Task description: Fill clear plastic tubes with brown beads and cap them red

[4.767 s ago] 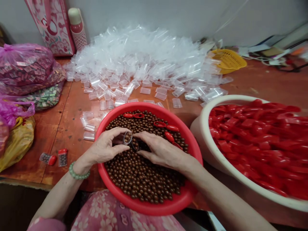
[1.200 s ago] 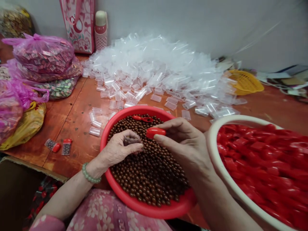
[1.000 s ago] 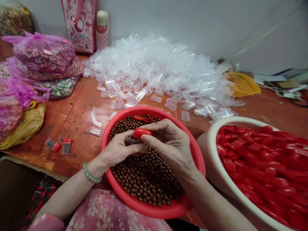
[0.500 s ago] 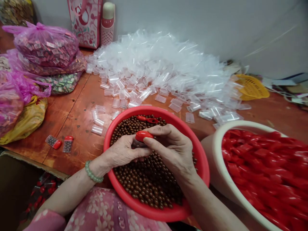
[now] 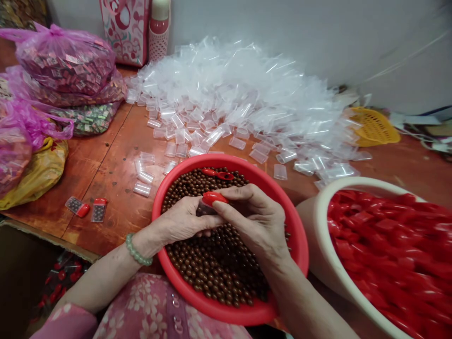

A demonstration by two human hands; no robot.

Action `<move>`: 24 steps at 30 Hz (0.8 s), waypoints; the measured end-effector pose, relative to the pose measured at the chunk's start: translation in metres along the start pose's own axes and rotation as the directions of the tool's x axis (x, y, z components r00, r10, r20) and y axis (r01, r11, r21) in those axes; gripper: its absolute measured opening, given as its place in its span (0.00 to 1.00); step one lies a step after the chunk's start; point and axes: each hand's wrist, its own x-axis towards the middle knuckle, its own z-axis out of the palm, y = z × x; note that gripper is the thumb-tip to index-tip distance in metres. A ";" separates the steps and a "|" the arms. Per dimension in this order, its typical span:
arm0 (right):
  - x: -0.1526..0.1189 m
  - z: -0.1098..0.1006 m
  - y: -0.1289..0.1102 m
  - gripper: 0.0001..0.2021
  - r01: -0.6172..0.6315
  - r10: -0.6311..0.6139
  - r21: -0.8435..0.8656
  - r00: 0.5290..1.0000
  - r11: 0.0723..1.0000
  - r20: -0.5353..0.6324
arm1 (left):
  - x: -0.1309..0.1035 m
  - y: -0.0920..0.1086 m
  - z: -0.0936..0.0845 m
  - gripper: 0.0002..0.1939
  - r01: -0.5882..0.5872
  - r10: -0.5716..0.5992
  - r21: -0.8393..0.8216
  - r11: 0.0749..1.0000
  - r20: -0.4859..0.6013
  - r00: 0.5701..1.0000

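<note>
Over a red basin [image 5: 301,249] of small brown balls [image 5: 205,275], my two hands meet. Closed around a small clear plastic case [image 5: 205,209], my left hand [image 5: 181,220] hides most of it; its content looks dark. My right hand [image 5: 257,219] pinches a glossy red cap [image 5: 214,197] between thumb and fingers, at the top of that case. Whether the cap is fully seated cannot be made out. Behind my hands, a small red scoop [image 5: 217,174] lies on the balls.
A white tub [image 5: 319,226] of red caps [image 5: 384,254] stands at right. Clear empty cases [image 5: 240,99] are heaped behind the basin. Two capped, filled cases [image 5: 99,210] lie at left, near pink bags [image 5: 67,61]. A yellow basket [image 5: 376,127] sits at back right.
The red cap and the fingers of my right hand have shifted very slightly right and up. Both hands keep their grip; the view has tilted a little.
</note>
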 end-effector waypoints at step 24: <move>0.014 0.003 0.000 0.23 0.658 -0.525 -0.601 0.743 0.454 0.416 | 0.003 -0.004 -0.004 0.23 0.032 -0.007 -0.370 0.929 0.067 0.998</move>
